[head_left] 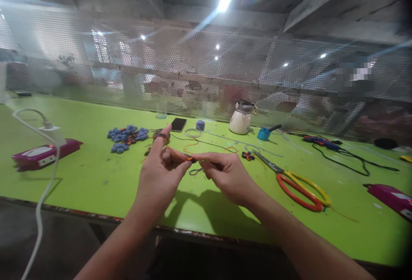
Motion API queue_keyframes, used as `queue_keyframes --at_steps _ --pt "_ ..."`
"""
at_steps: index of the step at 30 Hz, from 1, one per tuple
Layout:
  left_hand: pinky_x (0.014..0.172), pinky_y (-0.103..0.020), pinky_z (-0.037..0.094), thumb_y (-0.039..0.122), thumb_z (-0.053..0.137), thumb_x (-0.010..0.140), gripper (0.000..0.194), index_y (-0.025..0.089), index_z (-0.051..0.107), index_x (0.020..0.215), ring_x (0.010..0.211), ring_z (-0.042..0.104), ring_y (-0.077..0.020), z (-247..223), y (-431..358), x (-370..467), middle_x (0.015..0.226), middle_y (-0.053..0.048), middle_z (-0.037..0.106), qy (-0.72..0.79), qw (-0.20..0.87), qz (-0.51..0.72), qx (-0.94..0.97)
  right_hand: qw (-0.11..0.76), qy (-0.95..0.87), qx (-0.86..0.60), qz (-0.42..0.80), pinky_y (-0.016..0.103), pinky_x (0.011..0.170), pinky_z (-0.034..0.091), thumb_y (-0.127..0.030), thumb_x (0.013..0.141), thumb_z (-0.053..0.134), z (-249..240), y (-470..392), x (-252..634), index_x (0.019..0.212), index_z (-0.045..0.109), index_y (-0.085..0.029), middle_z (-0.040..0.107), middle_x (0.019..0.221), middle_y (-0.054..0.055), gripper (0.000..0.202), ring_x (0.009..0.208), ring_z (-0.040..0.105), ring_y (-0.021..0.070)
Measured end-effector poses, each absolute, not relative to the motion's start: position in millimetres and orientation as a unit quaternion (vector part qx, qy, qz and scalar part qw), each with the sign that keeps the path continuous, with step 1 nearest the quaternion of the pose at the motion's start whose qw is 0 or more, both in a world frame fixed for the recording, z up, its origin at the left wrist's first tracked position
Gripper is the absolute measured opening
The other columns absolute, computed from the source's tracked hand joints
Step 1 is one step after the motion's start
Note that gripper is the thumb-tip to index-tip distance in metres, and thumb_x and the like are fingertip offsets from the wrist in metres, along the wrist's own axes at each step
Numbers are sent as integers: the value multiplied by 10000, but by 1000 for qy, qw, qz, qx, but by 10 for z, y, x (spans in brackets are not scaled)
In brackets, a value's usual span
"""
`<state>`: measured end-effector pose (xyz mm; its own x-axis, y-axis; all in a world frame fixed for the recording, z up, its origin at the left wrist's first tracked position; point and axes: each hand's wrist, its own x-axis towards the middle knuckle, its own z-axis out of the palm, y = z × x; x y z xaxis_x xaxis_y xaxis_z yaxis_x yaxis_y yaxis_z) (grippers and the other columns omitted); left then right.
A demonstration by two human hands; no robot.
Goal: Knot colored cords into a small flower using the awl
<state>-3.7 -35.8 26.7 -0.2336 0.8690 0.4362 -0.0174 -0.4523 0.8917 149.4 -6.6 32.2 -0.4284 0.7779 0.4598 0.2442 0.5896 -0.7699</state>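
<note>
Over the near middle of the table, my left hand point(162, 168) and my right hand point(227, 170) meet at the fingertips. Between them they pinch a small piece of orange and dark cord point(189, 158), mostly hidden by the fingers. Dark cord is looped round the raised index finger of my left hand. An orange thread trails over the table behind the hands. Left of them lies a cluster of blue flower-shaped knotted pieces point(120, 136) with some orange and dark ones. A small orange and dark flower knot point(248, 156) rests to the right, near the scissors' tips point(257, 155).
Large scissors with red and yellow handles point(301, 192) lie right. Behind stand a white jug point(240, 119), a blue pot point(264, 133), a ball of blue cord point(200, 125) and a phone point(178, 124). Magenta power strips point(48, 153) sit at both sides, with a white cable point(39, 211) left.
</note>
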Motion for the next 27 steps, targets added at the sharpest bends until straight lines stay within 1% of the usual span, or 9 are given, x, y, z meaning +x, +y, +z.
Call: queue_keyframes --at_steps 4,6,8,11,14,16,21,25,27 --pt "673 -233 490 124 726 608 901 205 298 1396 652 609 -121 247 -309 -44 646 41 617 397 379 670 500 426 -772 -323 343 209 425 237 -159 805 516 318 -65 1473 1019 715 -144 430 514 -36 292 463 300 65" --pt "662 -226 486 109 734 589 926 212 293 1397 638 600 -110 230 -274 -53 645 48 604 391 401 672 485 429 -765 -319 358 210 424 237 -162 803 519 310 -65 1465 1015 715 -139 428 515 -38 290 462 300 62" --pt "673 -227 482 92 743 572 951 211 287 1398 640 599 -105 209 -251 -65 654 47 609 382 428 672 468 432 -752 -316 385 208 418 237 -177 803 524 300 -62 1460 1020 712 -141 418 510 -44 289 449 298 57" --pt "708 -236 475 88 755 569 930 190 314 1381 653 602 -104 185 -256 -80 645 42 624 368 474 668 440 427 -715 -322 450 203 394 231 -202 787 545 297 -56 1453 1016 706 -135 415 489 -58 289 406 298 45" --pt "751 -252 467 89 755 591 906 190 318 1378 685 618 -113 179 -292 -77 661 29 644 354 503 668 420 424 -664 -337 516 199 370 222 -212 758 570 319 -52 1439 1003 699 -122 446 472 -62 291 366 302 37" --pt "779 -266 465 77 748 606 910 202 300 1388 715 632 -123 184 -314 -69 686 17 659 339 518 665 418 428 -640 -342 539 197 364 222 -206 742 581 334 -55 1426 991 697 -117 462 466 -63 289 355 309 35" --pt "787 -254 475 23 726 619 903 228 301 1389 754 649 -133 199 -339 -77 690 20 652 309 553 659 405 442 -657 -331 514 199 370 235 -212 749 579 330 -77 1403 1000 693 -108 448 471 -67 295 364 312 35" --pt "772 -217 481 -1 700 642 844 252 347 1367 775 639 -111 187 -353 -106 784 -8 666 278 586 650 396 455 -677 -302 494 199 374 245 -242 765 579 313 -93 1402 1018 689 -114 447 492 -63 304 375 320 36" --pt "754 -200 479 2 687 659 822 267 356 1363 758 630 -97 185 -357 -111 789 -7 662 267 594 644 401 456 -679 -294 495 198 370 244 -254 772 574 300 -88 1407 1026 685 -118 441 489 -66 309 371 313 37"
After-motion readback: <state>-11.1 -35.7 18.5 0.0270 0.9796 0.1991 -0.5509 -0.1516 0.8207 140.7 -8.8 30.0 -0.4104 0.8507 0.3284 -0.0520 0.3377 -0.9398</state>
